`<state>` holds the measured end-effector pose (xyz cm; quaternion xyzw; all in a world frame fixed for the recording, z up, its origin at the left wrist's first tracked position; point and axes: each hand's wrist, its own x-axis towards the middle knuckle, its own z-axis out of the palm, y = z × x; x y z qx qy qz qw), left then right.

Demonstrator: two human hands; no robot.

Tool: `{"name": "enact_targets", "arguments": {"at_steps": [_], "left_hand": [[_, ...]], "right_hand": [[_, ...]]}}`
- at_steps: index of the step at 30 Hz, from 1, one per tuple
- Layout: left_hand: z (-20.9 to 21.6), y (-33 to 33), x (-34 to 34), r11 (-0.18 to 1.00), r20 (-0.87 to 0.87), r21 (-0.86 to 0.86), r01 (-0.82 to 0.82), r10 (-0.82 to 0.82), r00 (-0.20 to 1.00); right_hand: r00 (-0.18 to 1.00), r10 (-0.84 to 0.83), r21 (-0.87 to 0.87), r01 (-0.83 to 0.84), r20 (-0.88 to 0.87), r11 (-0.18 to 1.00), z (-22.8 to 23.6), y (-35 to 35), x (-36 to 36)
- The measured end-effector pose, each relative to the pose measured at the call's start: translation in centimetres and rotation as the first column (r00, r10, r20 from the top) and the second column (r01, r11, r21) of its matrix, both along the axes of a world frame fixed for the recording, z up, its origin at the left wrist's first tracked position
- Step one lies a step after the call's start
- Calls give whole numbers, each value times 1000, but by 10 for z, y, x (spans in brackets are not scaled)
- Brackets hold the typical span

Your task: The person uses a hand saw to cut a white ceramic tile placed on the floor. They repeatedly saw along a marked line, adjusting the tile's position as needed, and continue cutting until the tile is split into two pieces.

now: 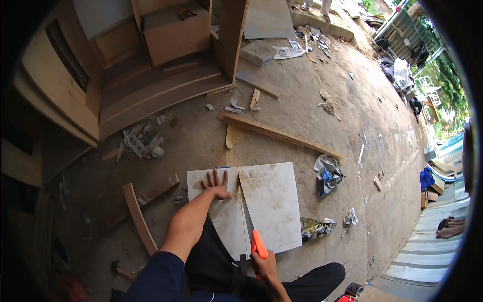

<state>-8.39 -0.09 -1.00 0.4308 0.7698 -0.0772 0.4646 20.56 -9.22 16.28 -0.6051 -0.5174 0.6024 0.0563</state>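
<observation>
A white, dirt-smudged board [275, 201] lies in front of me, with a straight cut or line running along it from its far edge toward me. My left hand [216, 187] presses flat on the far left part of the board, fingers spread. Gripped in my right hand [265, 266], at the board's near edge, is a handsaw [258, 244] with an orange handle. Its narrow blade slants away from me along the line. How deep the teeth sit in the board I cannot tell. My dark-trousered legs are close to the near edge.
Beyond the board lies a long wooden beam [282, 135]. A curved wood strip [139, 219] rests on the left, near a hammer [121, 272]. Crumpled newspaper [328, 173] is to the right. A wooden cabinet [166, 83] stands at the far left; corrugated metal sheeting [412, 267] is at the right.
</observation>
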Motion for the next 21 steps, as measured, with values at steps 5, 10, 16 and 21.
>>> {"name": "enact_targets", "arguments": {"at_steps": [5,10,16,21], "left_hand": [[6,1,4,1000,-17,-20,-2,1,1000],[13,3,3,999,-8,-28,-26,26,1000],[-8,0,5,998,-65,31,-49,51,997],[5,-2,10,997,-39,12,-79,80,996]], "right_hand": [[995,47,16,-46,-87,999,-40,47,-47],[999,21,32,-20,-47,999,-1,-3,8],[998,54,39,-52,-39,998,-34,46,-52],[993,116,103,-113,-25,988,18,-12,5]]}}
